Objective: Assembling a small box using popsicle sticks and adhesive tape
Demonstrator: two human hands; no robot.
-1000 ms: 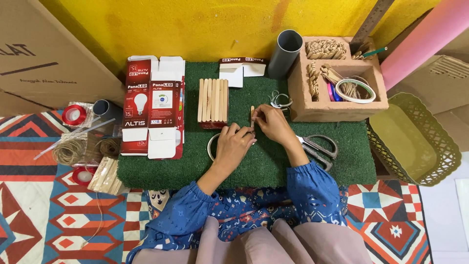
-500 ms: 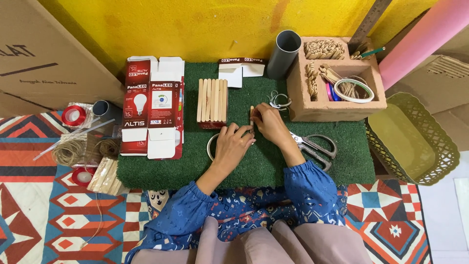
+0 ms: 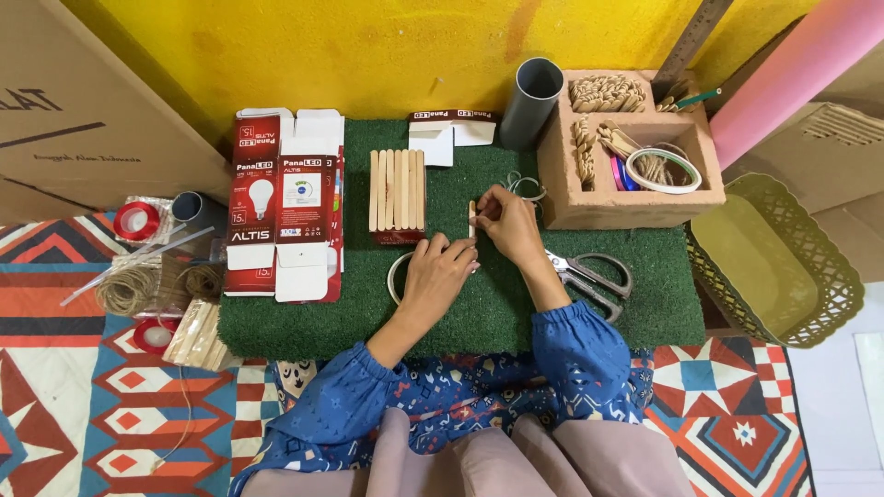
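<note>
- The right hand point(image 3: 509, 224) pinches a wooden stick point(image 3: 472, 219) upright between its fingertips, near the middle of the green mat point(image 3: 589, 322), much where it was a second ago.
- The left hand point(image 3: 440, 272) has crept closer; its fingers are curled narrow and their tips meet the stick's lower end (whether they grip it or only steady it is hard to tell).
- So the work looks like fine placing of one stick, not a carry.
- A row of sticks point(image 3: 397, 190) lies flat toward the mat's back edge, unmoved.
- Scissors point(image 3: 589, 273) rest just right of the right wrist; a tape ring point(image 3: 398, 276) peeks from under the left hand.
</note>
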